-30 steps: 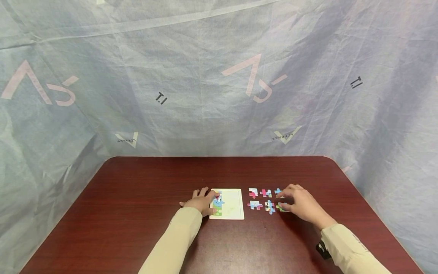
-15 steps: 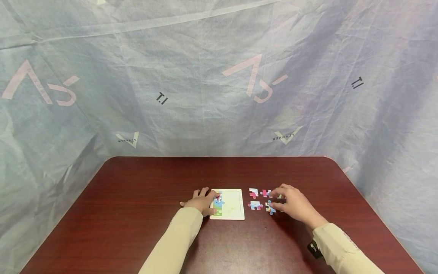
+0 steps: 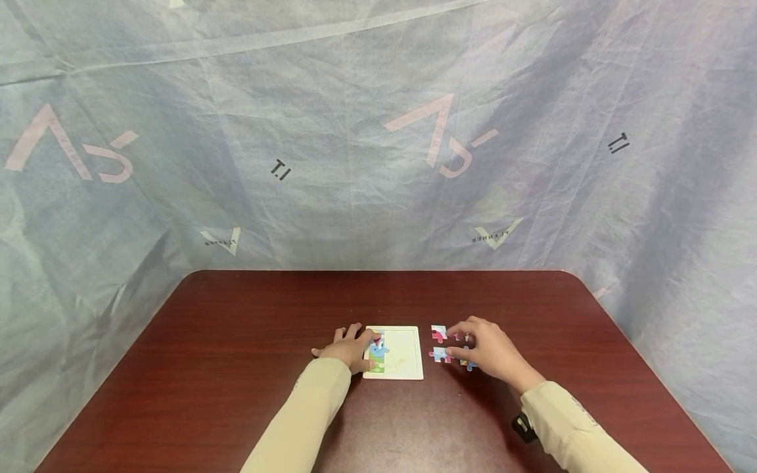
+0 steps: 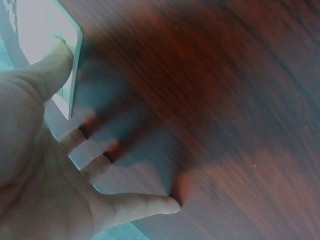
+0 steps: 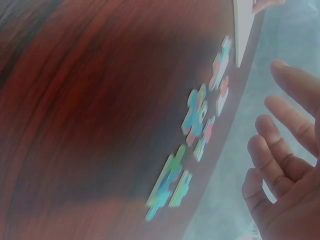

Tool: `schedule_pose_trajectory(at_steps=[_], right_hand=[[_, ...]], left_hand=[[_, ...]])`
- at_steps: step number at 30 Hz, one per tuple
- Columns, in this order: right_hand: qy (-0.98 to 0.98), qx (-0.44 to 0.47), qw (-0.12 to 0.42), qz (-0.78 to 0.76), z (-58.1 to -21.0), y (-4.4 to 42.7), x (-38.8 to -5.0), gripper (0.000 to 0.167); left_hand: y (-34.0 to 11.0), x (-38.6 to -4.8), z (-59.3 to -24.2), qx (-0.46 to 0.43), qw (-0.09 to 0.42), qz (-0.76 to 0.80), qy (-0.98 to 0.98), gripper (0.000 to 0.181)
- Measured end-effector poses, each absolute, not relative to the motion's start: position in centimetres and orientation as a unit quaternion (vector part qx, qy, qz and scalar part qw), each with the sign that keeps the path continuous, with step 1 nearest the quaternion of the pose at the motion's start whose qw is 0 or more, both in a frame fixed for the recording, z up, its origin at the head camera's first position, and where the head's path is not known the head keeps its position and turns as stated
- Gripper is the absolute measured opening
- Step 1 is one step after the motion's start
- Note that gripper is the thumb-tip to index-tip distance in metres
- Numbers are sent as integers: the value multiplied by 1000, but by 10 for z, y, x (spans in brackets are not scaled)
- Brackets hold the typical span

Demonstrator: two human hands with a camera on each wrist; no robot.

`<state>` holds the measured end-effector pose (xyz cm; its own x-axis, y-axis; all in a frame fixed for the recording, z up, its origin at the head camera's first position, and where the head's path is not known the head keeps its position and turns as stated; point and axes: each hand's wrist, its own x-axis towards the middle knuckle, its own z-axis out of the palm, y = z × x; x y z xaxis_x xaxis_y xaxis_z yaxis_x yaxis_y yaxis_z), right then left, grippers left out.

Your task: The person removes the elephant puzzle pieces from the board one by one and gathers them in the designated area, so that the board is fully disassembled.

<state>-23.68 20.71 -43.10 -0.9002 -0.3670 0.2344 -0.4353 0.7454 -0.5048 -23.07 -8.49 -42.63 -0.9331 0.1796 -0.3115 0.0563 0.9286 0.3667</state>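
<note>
A square puzzle board [image 3: 405,351] with a pale frame lies on the table. Along its left side sits a fitted strip of puzzle [image 3: 378,349] showing a blue figure above green. My left hand [image 3: 344,353] spreads its fingers at that side, with the thumb and a finger on the board. To the right, my right hand [image 3: 492,349] hovers over loose jigsaw pieces, fingers loosely bent and holding nothing. One jigsaw piece [image 3: 439,355] shows by its thumb; a pink-and-white piece [image 3: 438,333] lies behind that. The head view hides several others under the hand; the right wrist view shows them.
The dark red-brown wooden table [image 3: 248,355] has rounded far corners. A grey printed cloth [image 3: 349,131] hangs behind it and at the sides. A small black object [image 3: 524,427] sits at the right wrist, by the sleeve.
My right hand has moved left over the loose pieces, from the right-hand ones toward those nearer the board. My left hand and the board have stayed put.
</note>
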Motion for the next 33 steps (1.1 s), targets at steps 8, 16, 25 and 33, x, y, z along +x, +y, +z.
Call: schedule_pose_trajectory(at_steps=[8,16,25,33], right_hand=[[-928,204,54,305,-433,191,-239,23],[-926,190,43,323,-437,176,-244,25],[-927,170,19,333,-441,158,-246,23],[-927,158,4,339,-441,145,-247,19]], left_hand=[[-85,-229,-424,62,171,178,967,52],[-85,-227,-421,61,174,194,964,52],[-85,-228,-424,61,171,194,964,52],[-84,-229,-424,58,168,182,967,51]])
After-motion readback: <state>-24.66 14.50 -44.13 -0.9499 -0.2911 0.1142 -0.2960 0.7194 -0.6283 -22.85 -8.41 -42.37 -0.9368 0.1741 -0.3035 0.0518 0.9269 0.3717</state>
